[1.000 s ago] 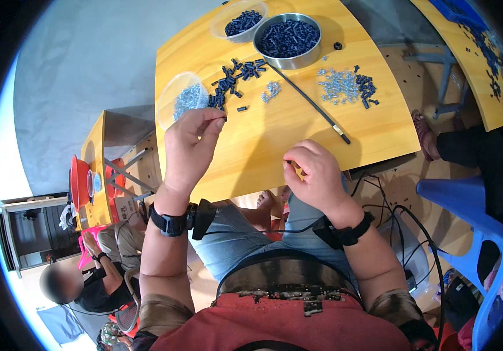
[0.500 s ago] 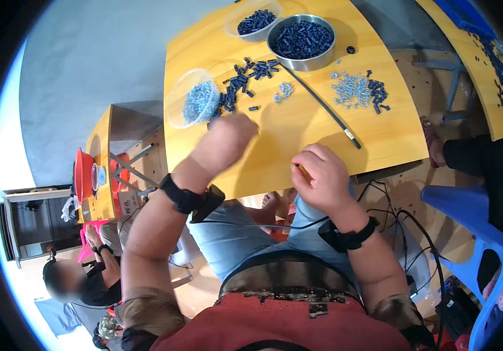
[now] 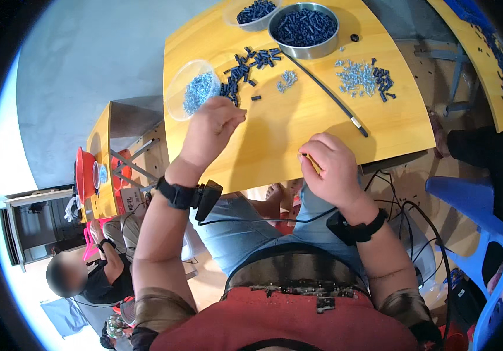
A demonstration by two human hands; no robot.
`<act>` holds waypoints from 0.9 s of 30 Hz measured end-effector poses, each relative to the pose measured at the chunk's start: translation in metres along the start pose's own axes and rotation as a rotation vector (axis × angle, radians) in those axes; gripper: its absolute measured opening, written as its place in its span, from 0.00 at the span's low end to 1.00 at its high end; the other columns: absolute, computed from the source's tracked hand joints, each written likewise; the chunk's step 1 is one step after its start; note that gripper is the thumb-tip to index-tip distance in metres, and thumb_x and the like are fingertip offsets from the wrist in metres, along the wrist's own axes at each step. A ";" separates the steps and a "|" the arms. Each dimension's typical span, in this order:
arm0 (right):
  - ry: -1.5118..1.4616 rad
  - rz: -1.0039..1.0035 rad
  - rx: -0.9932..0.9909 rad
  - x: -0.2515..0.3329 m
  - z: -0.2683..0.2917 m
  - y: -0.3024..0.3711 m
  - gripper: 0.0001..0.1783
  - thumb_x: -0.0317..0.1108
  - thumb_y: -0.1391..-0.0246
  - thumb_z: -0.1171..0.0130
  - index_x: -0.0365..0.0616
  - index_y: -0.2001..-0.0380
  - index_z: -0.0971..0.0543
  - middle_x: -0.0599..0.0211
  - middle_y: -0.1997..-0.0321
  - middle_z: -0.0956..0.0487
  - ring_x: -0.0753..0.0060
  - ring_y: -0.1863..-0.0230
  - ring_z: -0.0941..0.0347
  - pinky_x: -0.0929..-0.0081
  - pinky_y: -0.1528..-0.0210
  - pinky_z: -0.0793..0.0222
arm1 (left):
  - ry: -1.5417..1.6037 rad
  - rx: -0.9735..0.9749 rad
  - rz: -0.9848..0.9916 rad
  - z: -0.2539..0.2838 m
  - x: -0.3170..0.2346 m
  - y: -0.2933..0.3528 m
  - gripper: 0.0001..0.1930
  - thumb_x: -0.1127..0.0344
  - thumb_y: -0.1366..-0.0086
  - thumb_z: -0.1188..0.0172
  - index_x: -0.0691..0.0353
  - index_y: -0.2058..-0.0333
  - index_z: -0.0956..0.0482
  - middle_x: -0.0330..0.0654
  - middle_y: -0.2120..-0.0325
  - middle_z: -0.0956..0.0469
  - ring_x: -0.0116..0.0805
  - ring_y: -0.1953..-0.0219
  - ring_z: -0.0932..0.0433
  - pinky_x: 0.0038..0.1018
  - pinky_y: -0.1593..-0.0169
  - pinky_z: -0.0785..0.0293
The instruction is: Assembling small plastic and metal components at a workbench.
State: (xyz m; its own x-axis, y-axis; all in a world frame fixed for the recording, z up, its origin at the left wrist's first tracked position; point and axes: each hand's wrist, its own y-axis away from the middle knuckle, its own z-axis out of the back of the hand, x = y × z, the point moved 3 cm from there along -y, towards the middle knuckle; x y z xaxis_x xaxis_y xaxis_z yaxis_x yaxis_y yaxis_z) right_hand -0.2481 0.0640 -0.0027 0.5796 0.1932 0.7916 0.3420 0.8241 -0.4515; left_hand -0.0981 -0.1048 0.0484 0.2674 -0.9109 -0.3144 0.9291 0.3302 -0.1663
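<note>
My left hand (image 3: 209,130) is above the near left part of the yellow table, fingers pinched together. Whatever lies in that pinch is too small to make out. Just beyond it stands a clear plastic tub (image 3: 173,88) holding many small translucent pieces (image 3: 200,92). My right hand (image 3: 332,168) hovers at the table's near edge, thumb and forefinger closed, with a tiny dark thing (image 3: 304,155) between their tips. Short black tubes (image 3: 241,71) lie scattered beside the tub, and one single tube (image 3: 256,97) rests apart from them.
A steel bowl (image 3: 305,53) and a plastic bowl (image 3: 258,24) of black tubes stand at the back. A black rod (image 3: 326,92) lies diagonally between a small heap (image 3: 287,81) and a larger heap (image 3: 357,78) of clear pieces. A blue chair (image 3: 468,205) and cables (image 3: 427,213) are at right.
My left hand has shifted left toward the tub, its fingers remaining pinched. My right hand has moved slightly away from me and turned a little. The view has shifted slightly.
</note>
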 end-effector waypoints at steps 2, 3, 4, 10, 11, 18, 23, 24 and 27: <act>0.008 0.019 0.012 0.000 0.003 0.002 0.04 0.26 0.61 0.43 0.43 0.77 0.26 0.63 0.73 0.28 0.58 0.69 0.30 0.66 0.69 0.33 | 0.115 0.010 0.073 -0.007 -0.006 0.002 0.04 0.76 0.50 0.40 0.64 0.72 0.21 0.46 0.74 0.24 0.45 0.69 0.25 0.33 0.64 0.28; 0.007 -0.009 0.016 0.001 0.001 0.006 0.04 0.26 0.61 0.43 0.43 0.77 0.26 0.63 0.73 0.28 0.58 0.70 0.30 0.66 0.69 0.33 | 0.171 0.022 0.085 -0.010 -0.015 0.004 0.04 0.76 0.51 0.40 0.65 0.73 0.22 0.47 0.75 0.25 0.46 0.70 0.26 0.33 0.66 0.29; 0.007 -0.038 0.020 0.001 -0.001 0.007 0.04 0.26 0.61 0.43 0.43 0.77 0.26 0.63 0.73 0.28 0.58 0.70 0.30 0.66 0.69 0.33 | 0.204 -0.047 0.170 -0.006 -0.016 0.007 0.05 0.76 0.48 0.40 0.64 0.70 0.20 0.45 0.74 0.23 0.38 0.71 0.24 0.27 0.66 0.28; 0.004 -0.013 -0.015 0.002 0.000 0.003 0.04 0.26 0.61 0.43 0.43 0.78 0.27 0.64 0.74 0.28 0.58 0.70 0.30 0.66 0.70 0.33 | 0.917 -0.159 0.617 -0.015 -0.010 0.031 0.08 0.75 0.43 0.40 0.67 0.63 0.21 0.39 0.71 0.21 0.24 0.69 0.24 0.21 0.63 0.27; 0.005 -0.011 -0.012 0.002 0.000 0.001 0.04 0.26 0.61 0.43 0.43 0.78 0.27 0.64 0.74 0.28 0.58 0.70 0.30 0.66 0.70 0.33 | 1.085 -0.145 0.702 -0.018 -0.014 0.033 0.08 0.75 0.42 0.41 0.67 0.63 0.21 0.40 0.71 0.21 0.25 0.69 0.24 0.21 0.63 0.27; 0.041 0.002 0.000 0.003 -0.001 0.000 0.04 0.26 0.61 0.42 0.43 0.78 0.27 0.64 0.75 0.28 0.58 0.71 0.30 0.66 0.70 0.33 | 1.353 -0.155 0.889 -0.023 -0.030 0.042 0.10 0.72 0.39 0.45 0.66 0.59 0.23 0.39 0.69 0.22 0.25 0.69 0.24 0.21 0.63 0.26; 0.052 0.005 0.006 0.004 0.001 0.002 0.04 0.26 0.61 0.42 0.43 0.78 0.27 0.64 0.74 0.28 0.58 0.71 0.30 0.65 0.70 0.33 | 1.493 -0.133 0.892 -0.027 -0.033 0.042 0.10 0.72 0.39 0.44 0.66 0.59 0.24 0.38 0.70 0.23 0.25 0.70 0.25 0.20 0.63 0.27; 0.053 0.005 0.010 0.004 0.001 0.003 0.04 0.26 0.61 0.43 0.43 0.78 0.27 0.64 0.74 0.28 0.57 0.70 0.30 0.65 0.70 0.33 | 1.514 -0.133 0.888 -0.028 -0.034 0.041 0.10 0.71 0.39 0.43 0.66 0.59 0.23 0.37 0.71 0.23 0.25 0.71 0.25 0.20 0.63 0.27; 0.056 0.016 0.011 0.003 0.000 0.003 0.04 0.26 0.61 0.43 0.43 0.78 0.27 0.64 0.74 0.28 0.57 0.70 0.30 0.65 0.70 0.33 | 1.282 -0.177 0.822 -0.026 -0.031 0.040 0.08 0.73 0.39 0.44 0.67 0.61 0.22 0.38 0.71 0.22 0.23 0.71 0.26 0.19 0.63 0.28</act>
State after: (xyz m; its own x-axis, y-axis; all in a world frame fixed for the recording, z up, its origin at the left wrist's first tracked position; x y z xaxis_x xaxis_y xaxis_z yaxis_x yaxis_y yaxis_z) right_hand -0.2454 0.0666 -0.0018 0.6258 0.1767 0.7597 0.3240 0.8271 -0.4593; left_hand -0.0763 -0.0566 0.0269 0.1966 0.3218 -0.9262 0.5730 0.7288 0.3748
